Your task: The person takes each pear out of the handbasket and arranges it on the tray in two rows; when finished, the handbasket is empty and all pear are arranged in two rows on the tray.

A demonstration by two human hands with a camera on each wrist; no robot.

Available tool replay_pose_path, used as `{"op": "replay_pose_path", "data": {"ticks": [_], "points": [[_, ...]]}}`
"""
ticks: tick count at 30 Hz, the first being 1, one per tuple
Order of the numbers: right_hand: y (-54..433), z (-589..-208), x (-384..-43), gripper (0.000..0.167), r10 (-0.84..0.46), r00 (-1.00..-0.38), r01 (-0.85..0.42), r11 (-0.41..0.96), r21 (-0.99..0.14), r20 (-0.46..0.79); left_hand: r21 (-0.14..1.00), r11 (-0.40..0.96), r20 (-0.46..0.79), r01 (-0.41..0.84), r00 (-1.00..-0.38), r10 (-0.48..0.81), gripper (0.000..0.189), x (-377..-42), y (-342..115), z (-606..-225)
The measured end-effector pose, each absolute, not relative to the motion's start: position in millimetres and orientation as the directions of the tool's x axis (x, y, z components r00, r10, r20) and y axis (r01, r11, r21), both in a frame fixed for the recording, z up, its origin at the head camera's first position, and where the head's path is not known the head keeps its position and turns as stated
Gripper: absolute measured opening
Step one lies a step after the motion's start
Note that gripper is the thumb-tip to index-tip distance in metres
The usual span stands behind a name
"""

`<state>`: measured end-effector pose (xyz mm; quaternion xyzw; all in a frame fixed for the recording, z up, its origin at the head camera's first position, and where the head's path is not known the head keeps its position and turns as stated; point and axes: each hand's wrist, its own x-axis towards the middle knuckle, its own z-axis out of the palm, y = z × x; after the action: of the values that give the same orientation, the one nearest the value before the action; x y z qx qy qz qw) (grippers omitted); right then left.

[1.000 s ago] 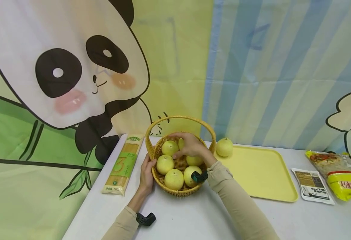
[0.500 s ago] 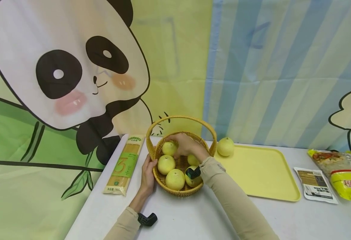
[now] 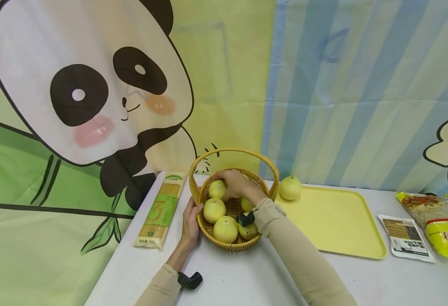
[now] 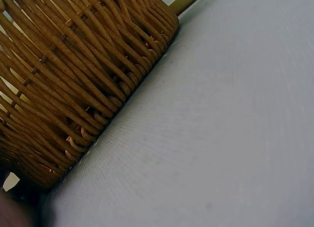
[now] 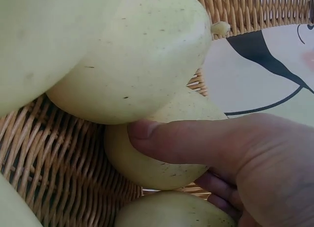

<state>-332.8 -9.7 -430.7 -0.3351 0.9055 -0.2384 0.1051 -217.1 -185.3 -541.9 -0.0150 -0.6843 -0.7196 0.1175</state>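
Note:
A round wicker basket [image 3: 231, 247] with a tall arched handle holds several pale yellow-green melons [image 3: 225, 229]. Against its left side lies my left hand [image 3: 189, 223], thumb at the rim, holding it. My right hand [image 3: 237, 185] reaches under the handle and grips a melon at the back. In the right wrist view, the thumb lies across that melon [image 5: 162, 175], and the fingers curl behind it, partly hidden. A speckled melon with a short stem [image 5: 132, 60] overlaps it there. The left wrist view shows the woven basket wall [image 4: 83, 65] close up, standing on the white cloth.
A spaghetti pack [image 3: 159, 212] lies left of the basket. On the right, one melon [image 3: 290, 188] sits by the yellow tray's [image 3: 338, 221] back left corner. Farther right lie a white-and-brown pouch [image 3: 406, 238] and a yellow food bag [image 3: 443, 233]. A panda-printed curtain [image 3: 224, 106] hangs behind.
My right hand has lowered farther into the basket and its fingers have closed round a melon at the back. The left hand stays at the basket's side. The head view has shifted slightly.

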Motion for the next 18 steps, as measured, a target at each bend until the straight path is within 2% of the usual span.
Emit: {"op": "replay_pose_path", "data": {"ticks": [8, 13, 18], "points": [[-6.3, -427.8, -332.1, 0.071, -0.694, -0.712, -0.619, 0.551, -0.559, 0.104, 0.980, -0.037, 0.185, 0.193, -0.970, -0.156, 0.054, -218.5, -185.3, -544.0], [2.7, -424.6, -331.6, 0.076, -0.650, -0.736, -0.560, 0.428, -0.710, 0.189, 0.980, -0.026, 0.189, 0.195, -0.970, -0.155, 0.053, -218.9, -184.5, -544.5], [12.5, -419.9, -328.6, 0.075, -0.601, -0.747, -0.487, 0.205, -0.849, 0.284, 0.983, -0.011, 0.182, 0.185, -0.971, -0.153, 0.054, -218.6, -185.6, -544.9]]}}
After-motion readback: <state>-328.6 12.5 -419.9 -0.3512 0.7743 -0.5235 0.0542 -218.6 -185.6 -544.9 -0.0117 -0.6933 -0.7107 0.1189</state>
